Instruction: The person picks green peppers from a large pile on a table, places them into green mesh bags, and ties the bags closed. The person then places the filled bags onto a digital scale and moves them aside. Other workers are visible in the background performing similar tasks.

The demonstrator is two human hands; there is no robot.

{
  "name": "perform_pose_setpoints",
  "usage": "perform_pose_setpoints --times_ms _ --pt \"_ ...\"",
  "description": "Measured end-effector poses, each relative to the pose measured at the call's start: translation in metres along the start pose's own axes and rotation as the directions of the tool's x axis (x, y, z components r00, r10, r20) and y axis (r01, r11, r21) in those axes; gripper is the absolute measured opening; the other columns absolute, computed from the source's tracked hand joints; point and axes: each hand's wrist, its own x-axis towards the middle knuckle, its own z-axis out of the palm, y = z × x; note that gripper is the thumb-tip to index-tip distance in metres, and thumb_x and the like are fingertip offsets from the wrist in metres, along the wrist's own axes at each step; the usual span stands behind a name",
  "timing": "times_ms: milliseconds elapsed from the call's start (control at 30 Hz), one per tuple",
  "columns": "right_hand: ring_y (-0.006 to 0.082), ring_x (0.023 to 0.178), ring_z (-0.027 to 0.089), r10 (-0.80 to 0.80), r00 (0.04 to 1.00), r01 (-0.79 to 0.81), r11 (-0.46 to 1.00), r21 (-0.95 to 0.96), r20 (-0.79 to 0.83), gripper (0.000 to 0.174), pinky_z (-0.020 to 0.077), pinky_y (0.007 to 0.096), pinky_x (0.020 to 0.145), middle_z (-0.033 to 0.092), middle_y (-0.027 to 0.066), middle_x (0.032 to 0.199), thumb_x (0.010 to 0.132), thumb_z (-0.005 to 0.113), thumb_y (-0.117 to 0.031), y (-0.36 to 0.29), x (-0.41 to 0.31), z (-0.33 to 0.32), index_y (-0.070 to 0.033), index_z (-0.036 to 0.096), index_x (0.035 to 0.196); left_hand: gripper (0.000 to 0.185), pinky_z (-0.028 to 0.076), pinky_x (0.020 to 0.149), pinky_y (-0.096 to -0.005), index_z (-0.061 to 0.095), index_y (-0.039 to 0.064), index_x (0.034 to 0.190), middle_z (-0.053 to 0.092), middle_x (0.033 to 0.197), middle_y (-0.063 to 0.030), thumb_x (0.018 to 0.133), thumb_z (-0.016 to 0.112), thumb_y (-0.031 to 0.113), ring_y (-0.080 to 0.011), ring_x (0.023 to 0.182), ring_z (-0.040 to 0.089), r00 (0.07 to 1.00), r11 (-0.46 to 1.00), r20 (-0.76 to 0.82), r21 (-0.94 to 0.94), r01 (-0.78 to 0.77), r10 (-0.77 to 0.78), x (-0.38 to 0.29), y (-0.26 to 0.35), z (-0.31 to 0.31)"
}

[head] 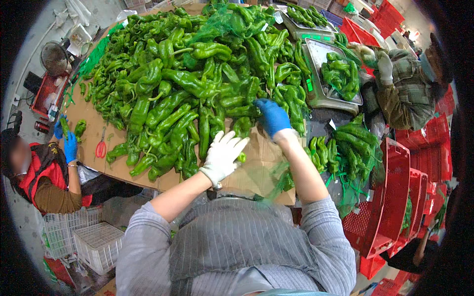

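Note:
My left hand (224, 155), in a white glove, is at the near edge of a large heap of green peppers (189, 81). The end of one green pepper (241, 157) shows between its thumb and fingers; the rest is hidden under the palm. Farther right, my right hand (273, 116), in a blue glove over a white cuff, reaches to the heap's right side. Its fingertips are bent against the peppers, and whether they grip one is hidden. Green mesh netting (279, 181) lies below my right forearm on the cardboard (248, 177).
Red-handled scissors (101, 144) lie left, near a person (52, 166) in blue gloves handling peppers. A scale (333, 74) bears netted peppers; bagged peppers (357, 148) lie nearer me. Red crates (392, 196) stand right. Another person (407, 85) works beyond the scale.

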Motion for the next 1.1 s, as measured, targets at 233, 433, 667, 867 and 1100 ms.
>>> perform_pose_setpoints --times_ms 233,433,667,867,1100 --pt "0.0227 0.087 0.062 0.271 0.940 -0.341 0.710 0.616 0.208 0.054 0.0519 0.0347 0.076 0.065 0.0123 0.108 0.075 0.075 -0.006 -0.009 0.002 -0.011 -0.006 0.055 0.125 0.069 0.022 0.111 -0.0500 0.051 0.014 0.129 0.055 0.123 -0.0091 0.068 0.075 0.037 -0.0290 0.126 0.043 0.992 0.996 0.114 -0.081 -0.047 0.056 -0.012 -0.030 -0.012" --pt "0.0055 0.080 0.056 0.044 0.897 -0.442 0.097 0.892 0.440 0.060 0.0432 0.0192 0.066 0.066 0.0033 0.107 0.082 0.072 -0.031 -0.051 -0.042 -0.070 -0.001 0.052 0.130 0.064 0.036 0.107 -0.0358 0.037 0.006 0.142 0.050 0.136 -0.0102 0.085 0.065 0.018 -0.0211 0.124 0.049 0.972 -0.118 0.148 -0.985 0.127 -0.185 0.020 -0.034 -0.081" --pt "0.0023 0.058 0.047 -0.104 0.861 -0.508 -0.137 0.851 0.497 0.056 0.0345 0.0156 0.048 0.066 0.0014 0.097 0.088 0.059 -0.043 -0.093 -0.067 -0.077 -0.005 0.054 0.129 0.063 0.034 0.110 -0.0449 0.025 0.014 0.148 0.046 0.140 -0.0146 0.092 0.052 0.017 -0.0301 0.126 0.048 0.996 -0.489 -0.077 -0.869 -0.083 -0.033 0.041 0.007 -0.097" --pt "0.0065 0.053 0.049 -0.051 0.839 -0.527 -0.324 0.786 0.541 0.040 0.0359 0.0196 0.045 0.066 0.0064 0.088 0.097 0.041 -0.032 -0.095 -0.079 -0.081 -0.005 0.056 0.121 0.070 0.047 0.099 -0.0451 0.031 0.021 0.146 0.055 0.130 -0.0115 0.087 0.065 0.007 -0.0277 0.114 0.058 0.986 -0.604 -0.162 -0.781 -0.158 -0.049 0.046 0.008 -0.093" --pt "0.0136 0.071 0.058 0.275 0.941 -0.180 -0.096 0.979 0.200 0.057 0.0466 0.0234 0.064 0.063 0.0166 0.114 0.099 0.040 -0.045 -0.102 -0.086 -0.070 0.002 0.048 0.130 0.062 0.056 0.085 -0.0394 0.035 0.017 0.141 0.059 0.122 -0.0126 0.087 0.065 0.011 -0.0252 0.102 0.063 0.917 -0.587 -0.110 -0.738 -0.334 -0.383 0.037 0.007 -0.089"
